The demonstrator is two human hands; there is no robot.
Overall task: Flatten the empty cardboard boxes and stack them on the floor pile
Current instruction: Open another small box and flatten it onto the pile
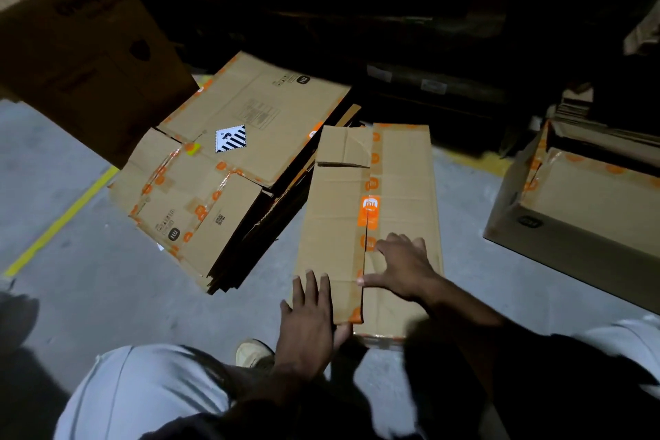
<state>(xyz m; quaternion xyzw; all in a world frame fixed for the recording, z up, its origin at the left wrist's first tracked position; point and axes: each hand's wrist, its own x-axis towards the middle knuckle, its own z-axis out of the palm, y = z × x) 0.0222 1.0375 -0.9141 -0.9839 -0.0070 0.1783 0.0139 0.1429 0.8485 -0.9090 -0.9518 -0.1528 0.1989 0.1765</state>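
Fingers of the left hand (310, 311) are spread straight and laid flat on the near left flap of the long box (371, 225) at lower centre of the frame; fingers of the right hand (403, 266) are splayed open and pressed on the taped centre seam, nothing gripped. Both palms appear placed to hold the flaps down, so the box is judged mid-flattening. The box lies on the floor (71, 225), its far left corner touching the floor pile (228, 168) of flattened cartons at centre left. An open box (571, 225) waits at right, another carton (71, 39) at upper left.
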